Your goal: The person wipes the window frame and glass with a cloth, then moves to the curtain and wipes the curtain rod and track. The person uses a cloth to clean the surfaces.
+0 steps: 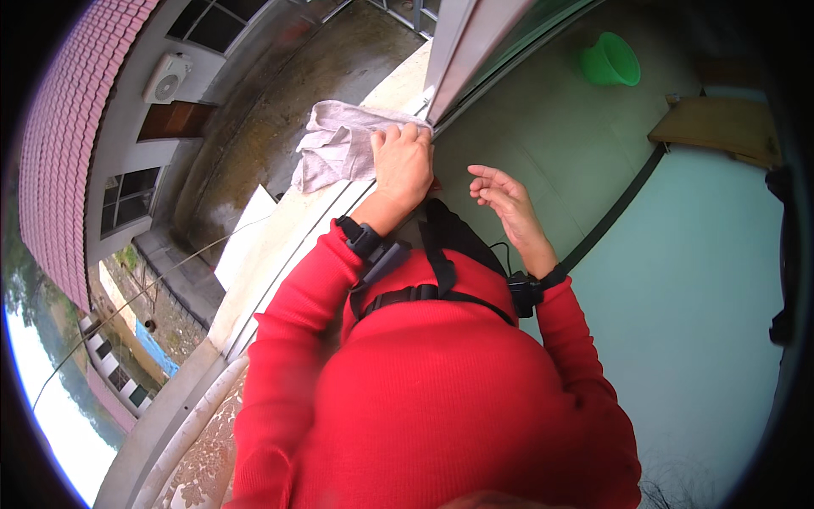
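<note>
A pale pink cloth [340,143] lies bunched over the window sill [305,210] and its sliding track, close to the foot of the window frame [448,54]. My left hand [404,162] is on the cloth's near right part, its fingers curled down onto it beside the frame. Some of the fabric under the palm is hidden. To the right, my right hand [505,203] hangs in the air over the floor, fingers loosely bent and apart, holding nothing. Both wrists wear black straps with small devices.
A green plastic bucket [610,60] stands on the tiled floor at upper right. Nearer is a wooden board-like surface [715,127]. Patterned curtain fabric [206,439] lies along the sill at lower left. Outside are a paved yard and a building with an air-conditioner unit [167,78].
</note>
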### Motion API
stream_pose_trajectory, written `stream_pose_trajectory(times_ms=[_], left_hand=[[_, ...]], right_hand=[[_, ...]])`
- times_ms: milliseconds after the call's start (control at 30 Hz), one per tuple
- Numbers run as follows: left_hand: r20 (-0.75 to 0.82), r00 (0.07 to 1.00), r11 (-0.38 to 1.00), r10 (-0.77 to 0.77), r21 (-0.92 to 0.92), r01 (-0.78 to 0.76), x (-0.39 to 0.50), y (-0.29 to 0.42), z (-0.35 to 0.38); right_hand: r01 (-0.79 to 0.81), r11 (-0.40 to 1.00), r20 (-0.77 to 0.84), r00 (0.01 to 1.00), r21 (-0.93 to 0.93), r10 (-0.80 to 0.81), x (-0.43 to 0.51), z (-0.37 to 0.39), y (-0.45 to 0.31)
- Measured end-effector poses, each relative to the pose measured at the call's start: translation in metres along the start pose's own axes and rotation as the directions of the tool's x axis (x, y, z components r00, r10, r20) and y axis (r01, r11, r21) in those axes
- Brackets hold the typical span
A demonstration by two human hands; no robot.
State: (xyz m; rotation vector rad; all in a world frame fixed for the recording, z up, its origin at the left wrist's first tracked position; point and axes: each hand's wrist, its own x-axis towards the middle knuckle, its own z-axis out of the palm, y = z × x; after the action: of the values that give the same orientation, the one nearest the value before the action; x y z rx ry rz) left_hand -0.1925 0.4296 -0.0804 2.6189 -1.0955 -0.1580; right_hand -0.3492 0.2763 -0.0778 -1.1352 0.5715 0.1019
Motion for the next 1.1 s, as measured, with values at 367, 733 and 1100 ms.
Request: stream_pose_trajectory(times_ms=[367, 733, 1100], left_hand=[[0.022, 0.999, 1.000, 0.025, 0.006, -0.025, -0.072, -0.041, -0.029], [-0.055, 0.996, 0.997, 0.069, 0.031, -0.067, -0.030, -0.020, -0.004], [0.092, 0.996, 0.999, -0.022, 0.031, 0.019, -0.136, -0.066, -0.047]], right_hand=[[0.027, 0.997, 0.019, 0.999, -0.074, -0.026, 0.002, -0.010, -0.021], [-0.018, 0.993, 0.082, 0.996, -0.113, 0.027, 0.010, 0.002, -0.019], [-0.040, 0.978, 0.040, 0.998, -0.207, 0.049, 0.005, 0.024, -0.011]])
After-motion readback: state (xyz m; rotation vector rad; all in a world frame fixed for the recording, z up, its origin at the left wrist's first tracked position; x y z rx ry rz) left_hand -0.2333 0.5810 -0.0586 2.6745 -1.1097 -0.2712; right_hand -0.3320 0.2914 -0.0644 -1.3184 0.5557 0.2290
